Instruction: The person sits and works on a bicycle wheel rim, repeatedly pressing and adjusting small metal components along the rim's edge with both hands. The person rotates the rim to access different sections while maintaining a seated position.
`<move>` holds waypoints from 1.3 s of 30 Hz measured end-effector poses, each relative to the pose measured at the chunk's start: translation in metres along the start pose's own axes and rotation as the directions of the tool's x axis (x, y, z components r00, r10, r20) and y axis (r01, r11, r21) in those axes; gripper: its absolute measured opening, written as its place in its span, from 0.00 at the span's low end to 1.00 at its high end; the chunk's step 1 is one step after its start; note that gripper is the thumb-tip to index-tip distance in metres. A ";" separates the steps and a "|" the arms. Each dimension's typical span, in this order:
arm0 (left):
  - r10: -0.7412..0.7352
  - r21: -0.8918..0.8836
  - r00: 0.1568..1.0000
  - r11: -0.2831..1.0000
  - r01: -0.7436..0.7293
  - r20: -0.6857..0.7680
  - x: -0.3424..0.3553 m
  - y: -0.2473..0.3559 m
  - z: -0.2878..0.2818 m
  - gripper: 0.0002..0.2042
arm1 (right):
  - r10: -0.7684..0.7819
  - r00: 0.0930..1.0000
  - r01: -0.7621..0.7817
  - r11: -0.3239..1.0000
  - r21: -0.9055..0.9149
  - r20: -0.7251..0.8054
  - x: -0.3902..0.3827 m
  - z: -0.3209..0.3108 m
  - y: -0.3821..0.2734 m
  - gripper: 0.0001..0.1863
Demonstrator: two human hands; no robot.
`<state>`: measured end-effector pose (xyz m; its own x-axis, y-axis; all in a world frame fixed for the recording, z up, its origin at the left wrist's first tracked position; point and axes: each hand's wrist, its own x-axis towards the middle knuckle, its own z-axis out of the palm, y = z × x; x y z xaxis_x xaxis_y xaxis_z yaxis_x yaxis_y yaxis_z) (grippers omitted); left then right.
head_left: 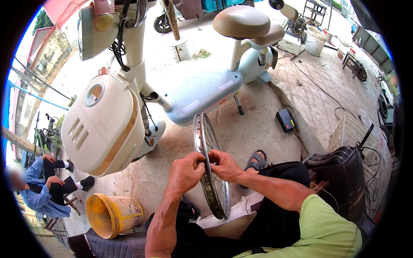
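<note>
A spoked metal wheel (208, 180) with no tyre on it stands upright and slightly tilted between my knees. My left hand (186, 173) is closed at the rim's left side, thumb and fingers pinched together on its edge. From the other side my right hand (224, 166) grips the same stretch of rim, its fingertips close to the left ones. Any small part between the fingertips is hidden. Below the wheel, a pale cloth or sheet (230, 215) lies across my lap area. The rim's top reaches toward the footboard of a pale electric scooter (202, 92).
A yellow-stained bucket (112, 213) lies tipped at the left, near a seated person in blue (45, 185). On the floor to the right is a black charger box (285, 120) with a cable. A plastic crate (344, 131) and a dark seat (337, 172) stand farther right.
</note>
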<state>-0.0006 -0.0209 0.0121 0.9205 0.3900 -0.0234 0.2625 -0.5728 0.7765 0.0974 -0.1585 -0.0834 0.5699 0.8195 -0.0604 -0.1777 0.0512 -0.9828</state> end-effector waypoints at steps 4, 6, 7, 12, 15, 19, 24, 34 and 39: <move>-0.047 0.031 0.999 0.998 0.047 0.015 0.001 -0.002 -0.001 0.09 | 0.016 1.000 -0.016 1.000 -0.007 0.000 0.001 0.001 0.000 0.10; -0.056 0.024 0.998 0.998 0.056 0.013 0.002 0.001 -0.001 0.09 | 0.031 0.999 -0.031 0.999 0.017 -0.008 0.001 0.000 0.001 0.10; -0.051 0.027 0.998 0.998 0.051 0.020 0.002 0.002 -0.002 0.09 | 0.029 1.000 -0.029 0.999 0.015 -0.011 0.001 0.000 0.000 0.10; 0.003 0.002 1.000 1.000 -0.003 0.008 0.002 -0.004 0.001 0.09 | 0.013 1.000 -0.013 0.999 -0.031 -0.001 0.001 -0.001 0.000 0.11; -0.063 0.019 0.998 0.998 0.062 0.025 0.003 0.000 -0.002 0.10 | 0.017 1.000 -0.017 1.000 -0.011 -0.010 0.001 0.000 0.000 0.11; -0.019 0.013 0.999 1.000 0.019 0.026 0.004 0.001 -0.002 0.09 | 0.029 0.999 -0.030 0.999 -0.013 -0.026 0.001 -0.001 0.000 0.11; -0.097 0.010 0.992 0.995 0.097 0.079 0.005 0.001 -0.003 0.09 | 0.023 1.000 -0.024 0.996 -0.084 -0.019 0.001 -0.001 -0.003 0.11; -0.033 -0.055 0.998 0.998 0.036 0.046 0.005 -0.005 0.001 0.09 | -0.009 1.000 0.007 0.997 -0.079 -0.025 0.001 -0.001 -0.002 0.11; -0.057 -0.014 0.996 0.998 0.058 0.061 0.007 0.004 -0.004 0.09 | 0.049 0.998 -0.052 0.996 -0.073 -0.044 0.002 -0.004 -0.002 0.11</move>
<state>0.0056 -0.0177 0.0169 0.9199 0.3775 -0.1064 0.3118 -0.5391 0.7824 0.1023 -0.1596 -0.0824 0.5953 0.7950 -0.1164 -0.1486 -0.0334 -0.9883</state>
